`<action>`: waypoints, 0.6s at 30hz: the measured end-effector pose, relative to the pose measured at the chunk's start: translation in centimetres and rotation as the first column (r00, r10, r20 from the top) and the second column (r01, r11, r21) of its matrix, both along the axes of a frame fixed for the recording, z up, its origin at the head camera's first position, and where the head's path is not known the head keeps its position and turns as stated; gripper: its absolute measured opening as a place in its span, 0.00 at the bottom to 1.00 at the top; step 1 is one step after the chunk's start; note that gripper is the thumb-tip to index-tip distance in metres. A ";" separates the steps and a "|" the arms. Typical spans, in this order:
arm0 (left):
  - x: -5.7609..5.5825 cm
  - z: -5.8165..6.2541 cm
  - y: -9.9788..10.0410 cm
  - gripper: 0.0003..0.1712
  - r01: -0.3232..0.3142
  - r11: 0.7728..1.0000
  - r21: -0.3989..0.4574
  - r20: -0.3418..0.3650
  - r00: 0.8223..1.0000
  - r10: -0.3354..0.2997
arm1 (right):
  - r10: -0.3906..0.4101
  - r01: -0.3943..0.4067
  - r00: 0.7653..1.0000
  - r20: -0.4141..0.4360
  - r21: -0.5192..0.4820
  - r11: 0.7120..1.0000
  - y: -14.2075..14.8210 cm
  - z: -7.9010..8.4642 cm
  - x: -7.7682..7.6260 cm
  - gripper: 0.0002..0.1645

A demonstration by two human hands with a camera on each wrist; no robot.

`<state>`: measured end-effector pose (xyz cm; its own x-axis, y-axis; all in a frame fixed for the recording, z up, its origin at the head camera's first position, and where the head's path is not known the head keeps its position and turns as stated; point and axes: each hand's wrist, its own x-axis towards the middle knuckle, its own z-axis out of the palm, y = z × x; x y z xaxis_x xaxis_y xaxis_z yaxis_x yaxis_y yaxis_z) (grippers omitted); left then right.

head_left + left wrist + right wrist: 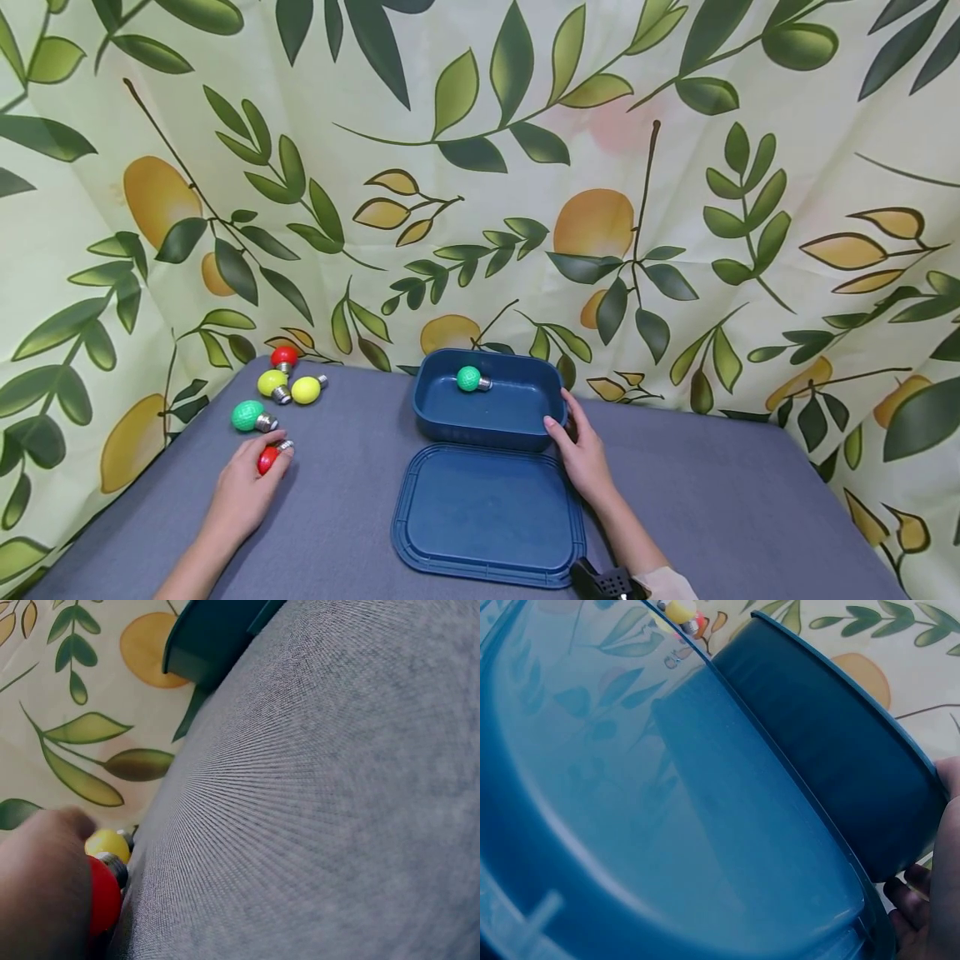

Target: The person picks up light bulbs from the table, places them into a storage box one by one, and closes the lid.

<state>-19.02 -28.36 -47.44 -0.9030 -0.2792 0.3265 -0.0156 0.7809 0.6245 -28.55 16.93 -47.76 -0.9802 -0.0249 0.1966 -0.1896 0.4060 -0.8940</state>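
My left hand (242,492) is at the table's left, pinching a red light bulb (267,460) between thumb and fingers. The bulb's metal base points away to the right. In the left wrist view that red bulb (106,896) shows beside the blurred hand (45,885). My right hand (583,454) grips the right end of a dark blue plastic box (480,435), thumb over the rim and fingers along the outside. Inside the box lies a green bulb (469,379). The box's wall (817,750) and my right fingers (909,904) show in the right wrist view.
A blue lid (487,512) lies flat in front of the box. Beyond my left hand are another green bulb (247,415), two yellow bulbs (306,390) and another red bulb (284,357). A leaf-patterned cloth (480,200) hangs behind the grey table (337,500).
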 end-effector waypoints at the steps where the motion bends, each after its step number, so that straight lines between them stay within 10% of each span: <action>1: -0.1 -0.1 0.0 0.24 0.003 1.000 -0.004 0.019 1.000 -0.003 | 0.000 0.000 1.000 0.001 0.001 1.000 0.0 0.0 0.0 0.40; 18: -0.2 -0.6 -0.1 0.25 -0.031 0.999 -0.021 -0.028 0.999 0.030 | -0.008 0.008 1.000 -0.004 0.009 1.000 0.0 -0.1 -0.1 0.40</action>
